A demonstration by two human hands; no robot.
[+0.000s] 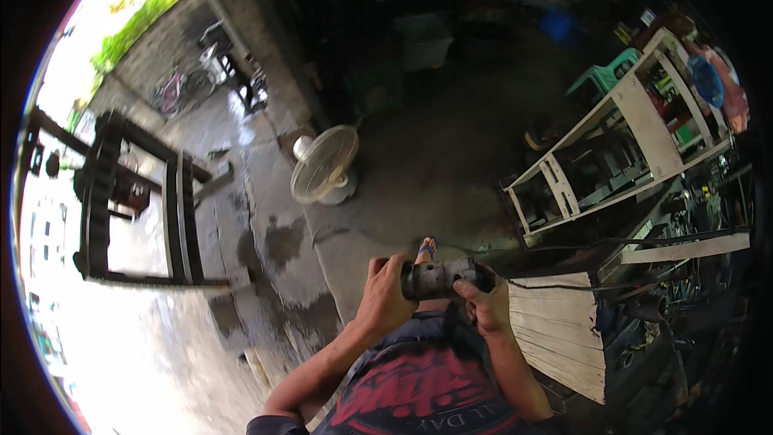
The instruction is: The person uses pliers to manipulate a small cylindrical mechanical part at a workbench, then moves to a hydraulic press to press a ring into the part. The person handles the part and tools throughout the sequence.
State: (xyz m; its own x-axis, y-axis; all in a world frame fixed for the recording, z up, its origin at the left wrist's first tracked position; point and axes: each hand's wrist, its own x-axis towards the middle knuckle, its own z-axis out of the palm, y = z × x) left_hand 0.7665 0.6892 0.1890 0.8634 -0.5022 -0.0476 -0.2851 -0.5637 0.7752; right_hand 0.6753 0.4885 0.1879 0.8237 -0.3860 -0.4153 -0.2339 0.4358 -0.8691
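Running left to right, the dark cylinder (439, 279) is grasped toward its ends by left hand (386, 293) and right hand (489, 306).

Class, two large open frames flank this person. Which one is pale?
The cream frame, to the right of the person's right hand. The other frame, to the left of the left hand, is much darker.

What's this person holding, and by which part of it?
A dark cylindrical part: the left hand grips its left end, the right hand its right end.
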